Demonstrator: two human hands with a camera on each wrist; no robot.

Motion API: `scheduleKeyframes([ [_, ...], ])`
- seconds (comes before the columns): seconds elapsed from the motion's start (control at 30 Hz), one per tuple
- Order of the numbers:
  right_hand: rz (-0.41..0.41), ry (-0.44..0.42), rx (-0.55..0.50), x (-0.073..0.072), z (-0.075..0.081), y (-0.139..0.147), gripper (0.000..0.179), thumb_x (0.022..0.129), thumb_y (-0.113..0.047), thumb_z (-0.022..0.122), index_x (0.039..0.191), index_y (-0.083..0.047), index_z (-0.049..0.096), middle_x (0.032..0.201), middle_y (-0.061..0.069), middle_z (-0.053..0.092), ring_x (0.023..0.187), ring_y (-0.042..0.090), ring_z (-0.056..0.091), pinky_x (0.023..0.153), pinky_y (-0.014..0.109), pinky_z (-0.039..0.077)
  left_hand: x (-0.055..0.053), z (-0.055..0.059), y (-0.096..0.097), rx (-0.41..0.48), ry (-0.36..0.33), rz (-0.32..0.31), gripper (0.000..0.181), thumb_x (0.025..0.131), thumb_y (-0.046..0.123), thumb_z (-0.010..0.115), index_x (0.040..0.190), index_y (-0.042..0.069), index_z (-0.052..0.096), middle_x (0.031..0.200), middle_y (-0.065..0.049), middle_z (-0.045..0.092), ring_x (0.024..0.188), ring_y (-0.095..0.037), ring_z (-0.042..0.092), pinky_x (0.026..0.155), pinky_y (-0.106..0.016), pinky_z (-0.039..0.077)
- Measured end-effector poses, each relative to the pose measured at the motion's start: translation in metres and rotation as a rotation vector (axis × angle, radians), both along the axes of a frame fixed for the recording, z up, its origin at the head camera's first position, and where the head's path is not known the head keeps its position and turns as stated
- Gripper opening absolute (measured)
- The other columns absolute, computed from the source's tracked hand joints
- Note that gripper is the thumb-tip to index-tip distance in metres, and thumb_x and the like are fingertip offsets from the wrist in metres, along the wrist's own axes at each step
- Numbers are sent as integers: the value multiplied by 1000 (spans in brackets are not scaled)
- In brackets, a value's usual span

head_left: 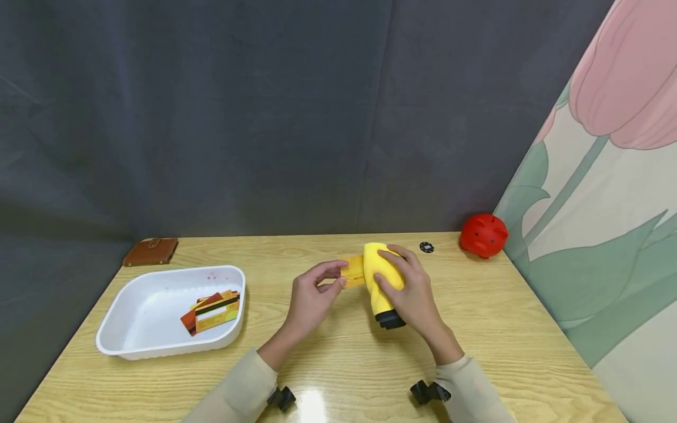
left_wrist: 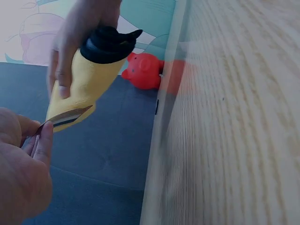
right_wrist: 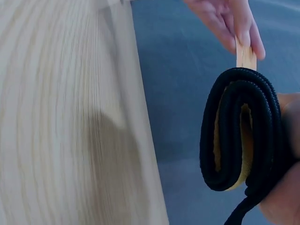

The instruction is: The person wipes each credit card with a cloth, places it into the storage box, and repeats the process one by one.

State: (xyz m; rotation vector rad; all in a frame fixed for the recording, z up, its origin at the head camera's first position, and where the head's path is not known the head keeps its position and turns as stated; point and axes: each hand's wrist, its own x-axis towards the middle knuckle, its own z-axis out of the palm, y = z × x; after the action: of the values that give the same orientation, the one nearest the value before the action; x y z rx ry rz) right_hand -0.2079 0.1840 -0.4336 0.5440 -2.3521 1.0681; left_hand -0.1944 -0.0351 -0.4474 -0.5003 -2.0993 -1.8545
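Observation:
A yellow plastic card is pinched at its left end between the thumb and fingers of my left hand. My right hand grips a folded yellow cloth with a black edge, held above the table. The card's right end meets the cloth, and that part is hidden in the head view. In the left wrist view the card lies against the cloth. Seen from the right wrist, the cloth's black edge shows several folded layers.
A white tray on the left holds several red and yellow cards. Behind it lies a brown leather wallet. A red piggy bank stands at the back right, near a black-and-white chip. A dark curtain hangs behind the table.

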Motion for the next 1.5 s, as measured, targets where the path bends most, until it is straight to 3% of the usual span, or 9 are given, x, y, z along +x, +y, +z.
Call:
scheduleKeyframes([
  [0.2, -57, -52, -22, -9, -2, 16, 43, 89, -9, 80, 131, -6, 70, 143, 16, 58, 128, 37, 58, 95, 44, 51, -2, 0, -7, 19, -34, 11, 25, 96, 5, 72, 119, 14, 77, 118, -10, 74, 110, -29, 72, 85, -24, 62],
  [0.43, -78, -53, -54, -12, 0, 28, 43, 89, -9, 80, 131, -7, 70, 142, 15, 59, 129, 36, 57, 98, 30, 46, -8, 1, -18, -8, -66, 19, 23, 99, 8, 69, 118, 16, 78, 120, -5, 73, 111, -22, 72, 88, -25, 62],
  [0.57, -77, -65, -66, -12, 3, 30, 44, 88, -9, 81, 131, -8, 70, 142, 14, 59, 130, 35, 57, 98, 19, 40, -10, 3, -21, 2, -89, 15, 29, 100, 0, 62, 120, 14, 77, 124, -6, 72, 113, -23, 69, 89, -27, 62],
  [0.73, -76, -64, -64, -11, 4, 30, 45, 87, -10, 82, 131, -9, 70, 143, 13, 59, 129, 33, 58, 97, 15, 39, -12, 4, -23, 11, -69, 5, 40, 97, -12, 52, 122, 9, 75, 127, -11, 70, 111, -27, 68, 91, -30, 62],
  [0.9, -72, -63, -62, -10, 5, 30, 45, 87, -11, 82, 131, -9, 70, 143, 12, 59, 128, 32, 58, 95, 16, 39, -12, 6, -25, 12, -88, 10, 33, 99, -5, 59, 123, 12, 75, 126, -7, 70, 113, -22, 68, 87, -20, 59],
  [1.03, -70, -65, -65, -10, 6, 31, 45, 87, -11, 82, 131, -9, 70, 143, 12, 59, 127, 32, 59, 95, 16, 39, -13, 8, -26, 29, -107, 20, 27, 98, 1, 66, 121, 12, 76, 124, -8, 71, 111, -21, 70, 87, -20, 60],
  [1.23, -65, -69, -71, -9, 7, 31, 44, 88, -11, 82, 130, -9, 70, 142, 12, 59, 126, 32, 59, 94, 13, 38, -16, 8, -27, 79, -107, 51, 19, 99, 2, 66, 113, 7, 78, 105, -13, 77, 94, -30, 75, 83, -35, 64],
  [1.4, -65, -69, -70, -8, 7, 31, 44, 88, -11, 81, 130, -9, 71, 142, 12, 59, 125, 32, 59, 93, 13, 39, -17, 9, -28, 88, -82, 93, 12, 97, 8, 71, 105, 4, 79, 88, -14, 75, 72, -13, 69, 68, -28, 62],
  [1.5, -64, -66, -71, -9, 7, 31, 44, 88, -11, 81, 130, -9, 71, 142, 12, 59, 125, 32, 59, 93, 14, 39, -17, 10, -30, 77, -84, 110, 12, 96, 12, 73, 103, 4, 79, 84, -15, 73, 67, -11, 66, 61, -22, 57],
])
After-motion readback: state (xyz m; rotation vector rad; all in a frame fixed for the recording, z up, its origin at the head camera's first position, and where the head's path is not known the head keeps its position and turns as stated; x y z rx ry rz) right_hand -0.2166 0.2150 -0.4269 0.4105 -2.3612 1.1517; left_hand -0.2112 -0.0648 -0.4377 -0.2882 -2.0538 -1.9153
